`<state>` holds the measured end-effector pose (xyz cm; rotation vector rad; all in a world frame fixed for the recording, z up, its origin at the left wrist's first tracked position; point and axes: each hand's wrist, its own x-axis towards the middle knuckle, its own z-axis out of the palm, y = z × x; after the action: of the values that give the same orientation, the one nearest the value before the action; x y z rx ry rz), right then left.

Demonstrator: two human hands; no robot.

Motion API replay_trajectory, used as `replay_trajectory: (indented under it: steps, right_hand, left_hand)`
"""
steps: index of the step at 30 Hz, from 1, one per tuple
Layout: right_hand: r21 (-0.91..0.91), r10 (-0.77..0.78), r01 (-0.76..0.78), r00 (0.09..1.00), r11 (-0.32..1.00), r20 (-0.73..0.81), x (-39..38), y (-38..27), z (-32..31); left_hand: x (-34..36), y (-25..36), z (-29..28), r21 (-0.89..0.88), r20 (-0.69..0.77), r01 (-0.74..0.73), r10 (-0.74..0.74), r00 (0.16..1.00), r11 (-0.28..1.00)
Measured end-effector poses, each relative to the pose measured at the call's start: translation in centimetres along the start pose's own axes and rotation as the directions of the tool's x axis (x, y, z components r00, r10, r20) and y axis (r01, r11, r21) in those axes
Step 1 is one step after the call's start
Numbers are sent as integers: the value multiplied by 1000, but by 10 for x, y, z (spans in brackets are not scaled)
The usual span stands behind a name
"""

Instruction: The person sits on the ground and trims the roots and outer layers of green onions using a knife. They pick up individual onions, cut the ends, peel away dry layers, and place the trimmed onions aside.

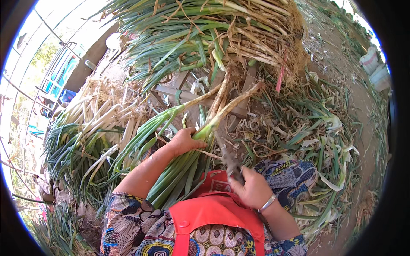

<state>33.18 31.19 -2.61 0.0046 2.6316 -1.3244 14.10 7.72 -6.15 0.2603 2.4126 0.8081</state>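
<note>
My left hand (pixel 186 141) is closed round a few green onions (pixel 210 127). Their brownish root ends point up and away from me, and their long green leaves trail down over my lap. My right hand (pixel 253 189), with a silver bangle at the wrist, grips a knife (pixel 231 161) by its handle. Its greyish blade, a little blurred, points up beside the stalks just right of my left hand. Whether the blade touches them I cannot tell.
Ahead lies a big heap of untrimmed green onions (pixel 252 32) on a wooden frame (pixel 188 94). At left is a pile with paler, whiter stems (pixel 96 106). Stripped leaves (pixel 329 162) litter the ground at right. Pale sacks (pixel 376 70) stand far right.
</note>
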Motion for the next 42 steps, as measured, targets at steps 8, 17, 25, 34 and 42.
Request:
replay_trajectory:
  steps: [8,17,25,34,42]
  right_hand:
    - [-126,-5,6,1000,992,4,-10,-15,-5]
    - [-168,217,-269,937,948,-272,69,18,-23]
    - [-77,-5,-2,996,997,-94,-12,-27,-3]
    - [-219,181,-228,959,949,-216,60,5,-21]
    - [-284,346,-466,856,838,-384,149,36,-50]
  left_hand:
    - [-8,3,17,-15,-98,0,-2,995,1000]
    - [-9,5,33,-43,-121,-12,7,993,999]
    - [-10,3,37,-130,-85,0,-11,996,992]
    - [-17,5,34,-115,-67,9,-17,998,993]
    - [-14,4,41,-125,-73,-4,-5,997,992]
